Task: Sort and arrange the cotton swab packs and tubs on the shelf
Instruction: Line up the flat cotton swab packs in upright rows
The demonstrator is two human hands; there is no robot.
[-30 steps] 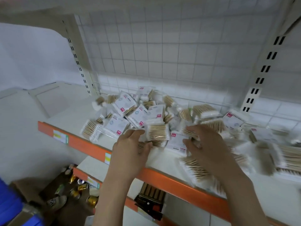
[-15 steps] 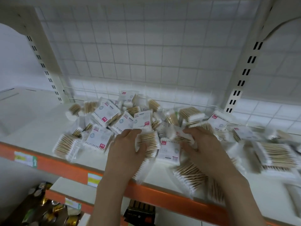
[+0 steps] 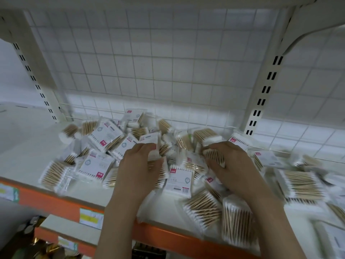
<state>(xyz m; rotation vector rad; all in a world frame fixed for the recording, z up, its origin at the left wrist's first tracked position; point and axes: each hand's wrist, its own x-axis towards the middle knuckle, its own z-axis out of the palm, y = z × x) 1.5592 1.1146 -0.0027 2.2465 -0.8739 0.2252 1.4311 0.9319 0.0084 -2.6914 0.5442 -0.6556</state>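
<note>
A loose heap of cotton swab packs (image 3: 104,135) covers the white shelf (image 3: 28,146), clear bags of wooden-stick swabs, several with white labels and a red mark. My left hand (image 3: 140,165) sits in the middle of the heap, fingers curled round a small stack of packs (image 3: 156,165). My right hand (image 3: 229,163) is just to its right, gripping another swab pack (image 3: 214,156) by its end. A labelled pack (image 3: 180,181) lies flat between my wrists. No tubs can be made out.
The shelf has an orange front edge (image 3: 56,202) with price tags (image 3: 91,218). A wire grid back panel (image 3: 149,71) and slotted uprights (image 3: 261,96) close the rear. More packs (image 3: 300,186) lie at the right. A lower shelf holds dark goods (image 3: 147,251).
The view has swung right and closer to the shelf. Both hands have moved deeper into the heap and nearer each other, each taking hold of packs.
</note>
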